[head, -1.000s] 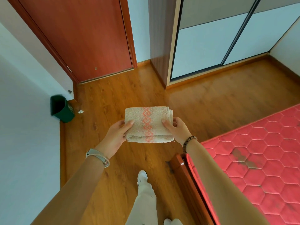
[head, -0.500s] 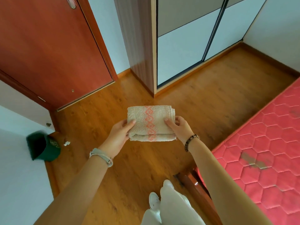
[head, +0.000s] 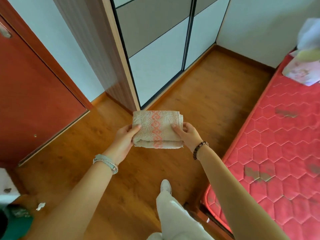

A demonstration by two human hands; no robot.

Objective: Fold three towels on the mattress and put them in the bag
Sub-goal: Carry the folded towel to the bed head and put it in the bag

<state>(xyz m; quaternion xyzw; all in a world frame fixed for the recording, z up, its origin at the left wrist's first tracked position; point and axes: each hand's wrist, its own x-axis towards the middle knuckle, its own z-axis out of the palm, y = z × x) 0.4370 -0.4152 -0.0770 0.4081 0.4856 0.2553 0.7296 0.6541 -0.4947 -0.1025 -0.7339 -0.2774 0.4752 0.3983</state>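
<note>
A folded beige towel (head: 156,129) with an orange diamond stripe is held flat in the air over the wooden floor, in the middle of the view. My left hand (head: 123,140) grips its left edge, thumb on top. My right hand (head: 187,135) grips its right edge the same way. The red quilted mattress (head: 280,153) lies to the right. At its far end, by the wall, sits a pale patterned bag or bundle (head: 302,71), blurred.
A sliding-door wardrobe (head: 155,49) stands ahead, a red-brown door (head: 31,94) at the left. A green bin (head: 15,222) sits at the bottom left corner. My leg and white shoe (head: 166,186) are on the wooden floor (head: 216,101) beside the bed frame.
The view has swung to the right: the door and bin slid left, more of the mattress and the bundle at its far end came into view. Both hands still hold the towel the same way.
</note>
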